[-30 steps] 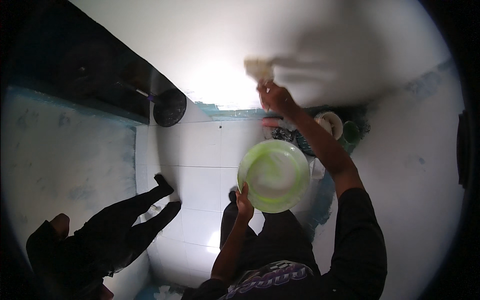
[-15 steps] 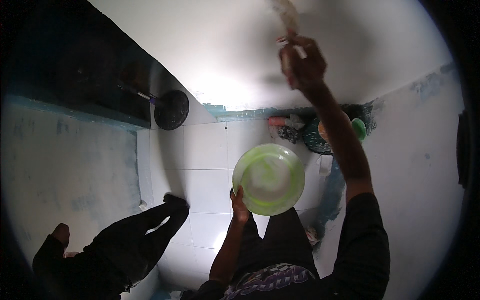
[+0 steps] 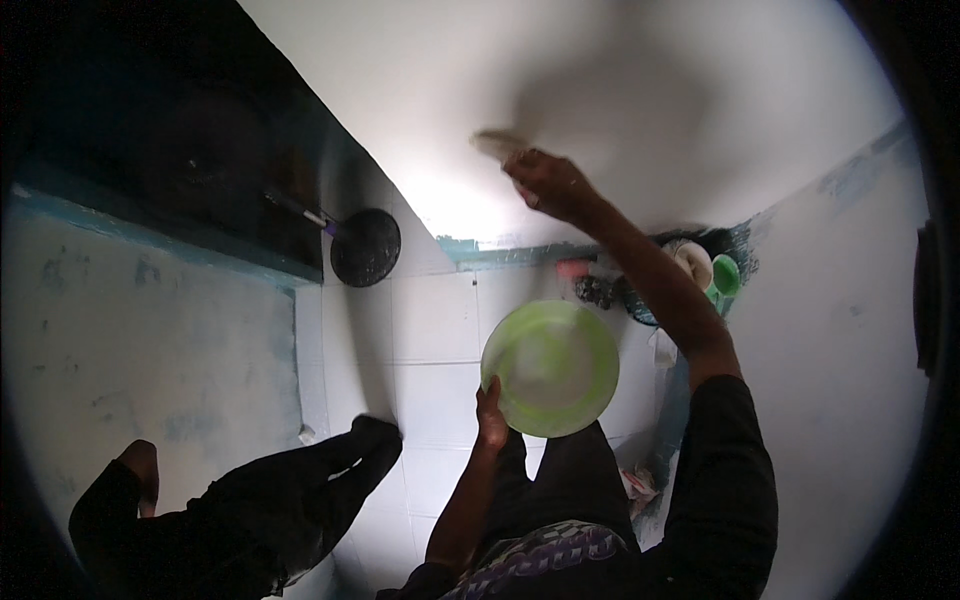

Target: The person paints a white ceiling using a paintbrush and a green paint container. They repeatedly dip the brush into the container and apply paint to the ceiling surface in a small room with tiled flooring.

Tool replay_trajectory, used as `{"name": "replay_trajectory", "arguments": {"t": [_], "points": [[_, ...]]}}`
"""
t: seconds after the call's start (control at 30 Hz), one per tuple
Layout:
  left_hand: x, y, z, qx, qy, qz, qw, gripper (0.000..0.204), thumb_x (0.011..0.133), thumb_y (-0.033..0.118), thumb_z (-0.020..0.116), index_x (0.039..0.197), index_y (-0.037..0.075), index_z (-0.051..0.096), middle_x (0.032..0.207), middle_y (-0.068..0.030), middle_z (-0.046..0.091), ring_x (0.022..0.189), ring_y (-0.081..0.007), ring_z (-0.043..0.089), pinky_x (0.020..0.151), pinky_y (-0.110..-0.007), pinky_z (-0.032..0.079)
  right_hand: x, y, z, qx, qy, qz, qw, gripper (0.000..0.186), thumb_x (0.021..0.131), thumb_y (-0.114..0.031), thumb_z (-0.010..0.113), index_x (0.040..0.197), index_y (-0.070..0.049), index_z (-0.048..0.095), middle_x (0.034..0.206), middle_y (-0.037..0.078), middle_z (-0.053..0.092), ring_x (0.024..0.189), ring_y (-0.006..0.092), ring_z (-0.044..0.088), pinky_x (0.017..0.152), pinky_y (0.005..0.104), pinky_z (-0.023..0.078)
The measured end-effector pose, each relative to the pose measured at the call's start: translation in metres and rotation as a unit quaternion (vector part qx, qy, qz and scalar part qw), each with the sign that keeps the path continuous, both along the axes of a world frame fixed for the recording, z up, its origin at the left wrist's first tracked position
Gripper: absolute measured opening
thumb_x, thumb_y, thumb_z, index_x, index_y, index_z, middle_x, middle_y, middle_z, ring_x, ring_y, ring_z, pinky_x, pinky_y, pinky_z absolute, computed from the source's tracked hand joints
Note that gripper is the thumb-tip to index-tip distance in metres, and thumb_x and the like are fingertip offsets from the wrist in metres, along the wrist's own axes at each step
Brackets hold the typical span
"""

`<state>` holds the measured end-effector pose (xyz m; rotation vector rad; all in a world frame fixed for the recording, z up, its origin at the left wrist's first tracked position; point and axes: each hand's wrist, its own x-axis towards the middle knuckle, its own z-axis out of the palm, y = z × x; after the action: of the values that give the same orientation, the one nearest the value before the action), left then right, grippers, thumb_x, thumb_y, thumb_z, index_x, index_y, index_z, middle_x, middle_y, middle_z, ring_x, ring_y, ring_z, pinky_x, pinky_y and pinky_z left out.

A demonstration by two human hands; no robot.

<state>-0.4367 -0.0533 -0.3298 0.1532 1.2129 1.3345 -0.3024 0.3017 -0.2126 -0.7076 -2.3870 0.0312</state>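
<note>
Fingers of R hand (image 3: 550, 187) & L hand (image 3: 491, 415) clamped, head view. You've co-worker's legs (image 3: 345, 480) off L, tubs (image 3: 725, 275) partly behind R forearm (image 3: 665, 285). R grips blurred pale tool (image 3: 496, 145) nr wall (image 3: 430, 100); L, green dish (image 3: 606, 375) by lower-L rim.

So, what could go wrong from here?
The left hand holds the green plate near its lower-left edge, so it might tip and drop whitish material on the floor tiles. The right hand could lose the pale tool beside the white wall.
</note>
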Motion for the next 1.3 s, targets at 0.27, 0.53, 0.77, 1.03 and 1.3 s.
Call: {"name": "replay_trajectory", "arguments": {"t": [0.27, 0.53, 0.77, 1.03, 1.3], "points": [[-0.024, 0.01, 0.019, 0.039, 0.007, 0.0, 0.999, 0.056, 0.09, 0.036, 0.061, 0.13, 0.001, 0.043, 0.121, -0.0102, 0.053, 0.112, -0.0229, 0.052, 0.094, -0.04, 0.044, -0.003, -0.035, 0.136, 0.355, -0.025, -0.183, 0.917, 0.037, 0.066, -0.019, 0.071, 0.098, -0.007, 0.06, 0.105, 0.015, 0.059, 0.093, 0.0268, 0.061, 0.071, 0.0337, 0.056], [-0.04, 0.011, 0.041, 0.024, 0.087, -0.015, 0.996, 0.055, 0.092, 0.039, 0.057, 0.129, 0.0, 0.043, 0.118, -0.0117, 0.055, 0.108, -0.0234, 0.055, 0.093, -0.039, 0.045, -0.056, -0.048, 0.007, -0.107, -0.222, 0.049, 0.968, 0.007, 0.069, -0.01, 0.066, 0.075, -0.009, 0.062, 0.088, 0.009, 0.063, 0.083, 0.0245, 0.065, 0.072, 0.0398, 0.054], [-0.071, 0.036, 0.091, 0.079, 0.094, -0.065, 0.99, 0.056, 0.094, 0.038, 0.053, 0.131, -0.002, 0.04, 0.119, -0.0139, 0.055, 0.109, -0.0249, 0.055, 0.094, -0.039, 0.045, -0.012, -0.005, 0.276, 0.185, 0.026, -0.001, 0.982, 0.027, 0.074, -0.003, 0.065, 0.101, -0.005, 0.063, 0.102, 0.011, 0.062, 0.092, 0.029, 0.061, 0.08, 0.0396, 0.053], [-0.034, 0.072, 0.12, 0.154, 0.04, -0.065, 0.985, 0.056, 0.094, 0.036, 0.054, 0.133, -0.001, 0.038, 0.122, -0.0148, 0.053, 0.111, -0.0265, 0.055, 0.095, -0.04, 0.045, -0.025, 0.0, 0.326, 0.41, -0.052, -0.165, 0.896, 0.027, 0.082, -0.018, 0.057, 0.108, -0.007, 0.056, 0.109, 0.017, 0.059, 0.09, 0.0263, 0.064, 0.071, 0.0329, 0.056], [-0.002, 0.087, 0.14, 0.114, 0.058, -0.048, 0.991, 0.055, 0.094, 0.034, 0.052, 0.134, -0.001, 0.037, 0.123, -0.0153, 0.053, 0.112, -0.0277, 0.054, 0.095, -0.041, 0.045, -0.022, -0.021, 0.179, -0.023, -0.23, 0.04, 0.972, 0.012, 0.075, -0.015, 0.067, 0.081, -0.007, 0.06, 0.087, 0.009, 0.063, 0.087, 0.0271, 0.064, 0.071, 0.0419, 0.054]]}}
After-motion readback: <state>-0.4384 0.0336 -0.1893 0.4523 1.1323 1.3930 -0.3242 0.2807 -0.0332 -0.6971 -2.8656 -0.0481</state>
